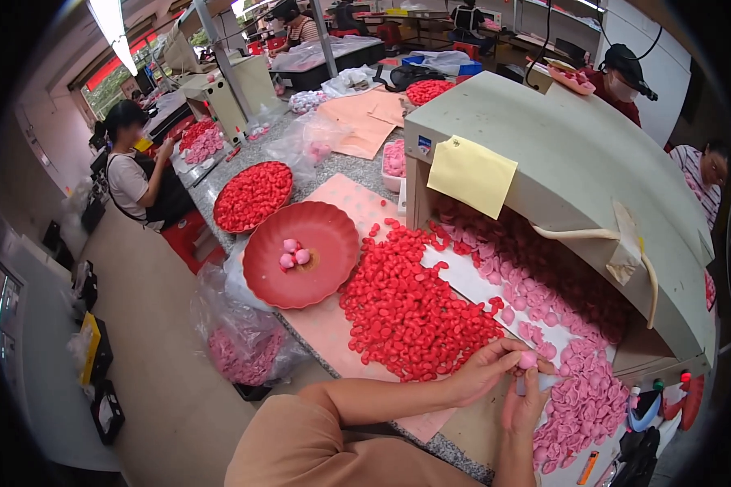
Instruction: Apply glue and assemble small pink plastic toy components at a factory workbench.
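Note:
My left hand is closed, its fingertips pinching a small pink ball-shaped piece. Close against it, my right hand has its thumb and fingers bent around the same piece. Something whitish shows at the right fingers; I cannot tell what it is. Both hands are between a big heap of small red pieces and a pile of soft, frilly pink pieces. A scalloped red dish farther left holds a few pink balls.
A grey box-like housing with a yellow note arches over the pink pieces. Behind the dish stands a bowl heaped with red pieces. An orange lighter lies near the front edge. Another person sits at the left.

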The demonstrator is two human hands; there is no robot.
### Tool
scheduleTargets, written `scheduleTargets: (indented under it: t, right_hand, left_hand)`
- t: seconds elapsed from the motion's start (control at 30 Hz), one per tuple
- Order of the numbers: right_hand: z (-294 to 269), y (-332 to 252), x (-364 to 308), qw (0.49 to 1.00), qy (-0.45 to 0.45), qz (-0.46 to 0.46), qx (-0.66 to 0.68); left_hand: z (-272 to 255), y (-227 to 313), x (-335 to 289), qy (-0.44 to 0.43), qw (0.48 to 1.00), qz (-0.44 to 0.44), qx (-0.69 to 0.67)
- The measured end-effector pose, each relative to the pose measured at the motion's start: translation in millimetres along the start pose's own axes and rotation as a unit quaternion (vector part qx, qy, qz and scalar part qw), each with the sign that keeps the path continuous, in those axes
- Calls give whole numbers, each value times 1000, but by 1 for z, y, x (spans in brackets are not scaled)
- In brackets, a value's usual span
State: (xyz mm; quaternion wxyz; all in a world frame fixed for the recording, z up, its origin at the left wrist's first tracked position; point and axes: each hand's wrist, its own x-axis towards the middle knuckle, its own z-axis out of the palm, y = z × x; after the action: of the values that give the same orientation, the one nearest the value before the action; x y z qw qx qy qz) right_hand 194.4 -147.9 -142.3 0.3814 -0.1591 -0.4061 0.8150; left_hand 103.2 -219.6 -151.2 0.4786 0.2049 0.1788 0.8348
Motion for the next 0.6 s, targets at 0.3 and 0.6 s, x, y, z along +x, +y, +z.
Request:
scheduleTargets:
  t: [0.3,0.6]
  right_hand:
    - [4,3,3,1000,-2,-1,-13]
    - [2,5,3,1000,-10,4,-13]
  left_hand:
    - [-3,5,0,11,1000,2,18]
    - [-1,7,-3,20,999,13,27]
